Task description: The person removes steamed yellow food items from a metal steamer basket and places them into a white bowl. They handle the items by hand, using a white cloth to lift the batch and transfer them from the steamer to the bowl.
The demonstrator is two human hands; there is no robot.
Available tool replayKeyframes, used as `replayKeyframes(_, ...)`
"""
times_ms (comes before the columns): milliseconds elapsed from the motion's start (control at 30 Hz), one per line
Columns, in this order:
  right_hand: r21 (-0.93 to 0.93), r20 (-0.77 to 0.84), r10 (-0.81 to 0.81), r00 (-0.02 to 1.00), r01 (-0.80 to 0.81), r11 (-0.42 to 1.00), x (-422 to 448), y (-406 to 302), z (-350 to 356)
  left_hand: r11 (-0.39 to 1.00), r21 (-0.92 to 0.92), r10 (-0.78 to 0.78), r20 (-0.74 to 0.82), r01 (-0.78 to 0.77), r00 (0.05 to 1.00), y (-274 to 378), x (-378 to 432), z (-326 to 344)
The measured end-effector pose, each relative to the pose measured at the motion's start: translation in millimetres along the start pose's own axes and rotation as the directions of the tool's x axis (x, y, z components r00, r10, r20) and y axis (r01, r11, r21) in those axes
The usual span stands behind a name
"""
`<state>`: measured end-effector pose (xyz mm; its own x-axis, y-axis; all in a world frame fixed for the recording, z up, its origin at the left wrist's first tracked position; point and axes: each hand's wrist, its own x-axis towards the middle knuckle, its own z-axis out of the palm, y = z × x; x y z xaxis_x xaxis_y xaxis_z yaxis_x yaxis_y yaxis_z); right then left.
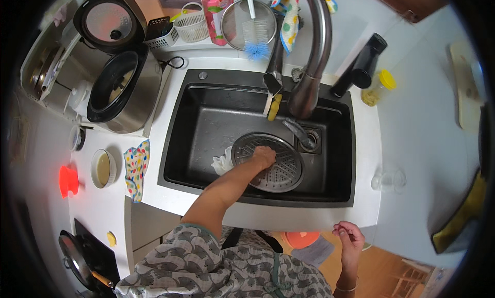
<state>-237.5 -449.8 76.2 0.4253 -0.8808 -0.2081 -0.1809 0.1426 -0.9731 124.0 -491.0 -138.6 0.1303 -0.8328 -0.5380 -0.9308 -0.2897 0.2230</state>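
My left hand (264, 157) is curled down on the middle of a round perforated metal steamer plate (284, 174) in the dark sink (228, 122). Its fingertips are hidden, but it appears to grip the plate there. A crumpled white cloth (222, 164) shows at the plate's left edge, partly covered by it. Just in front of the counter's edge, to the right, my right hand (349, 236) hangs in the air. Its fingers are loosely curled against the thumb, and nothing is visible in them. A grey curved piece (298, 132) lies at the drain (312, 139).
Above the sink arches a metal faucet (315, 47), beside a holder with a yellow sponge (274, 108). An open rice cooker (127, 89), a white bowl (103, 169) and a dotted cloth (136, 170) stand left. At right are a yellow-lidded jar (378, 88) and clear glassware (389, 179).
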Motion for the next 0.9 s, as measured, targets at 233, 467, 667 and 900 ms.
replayKeyframes(233, -0.016, 0.188, 0.012, 0.982, -0.009, 1.0, 62.5, -5.7, 9.3, 0.994, -0.032, -0.103, 0.017, 0.103, 0.995, 8.1, 6.0, 39.8)
replayKeyframes(467, -0.072, 0.472, 0.074, 0.878, -0.045, 0.996, 98.0, -10.8, 72.0, 0.76, -0.64, -0.129, -0.317, -0.112, 0.94, 1.0, -93.7, -4.4)
replayKeyframes(667, -0.08, 0.768, 0.039, 0.64, 0.036, 0.996, 77.2, -33.3, 175.2, 0.473, -0.671, -0.316, -0.735, -0.571, 0.6, 9.7, -292.0, -95.3)
replayKeyframes(900, 0.175, 0.983, -0.138, 0.122, -0.38, 0.908, -60.0, -21.6, 307.1, 0.317, -0.5, -0.338, -0.854, -0.806, 0.396, 63.8, -595.6, -123.0)
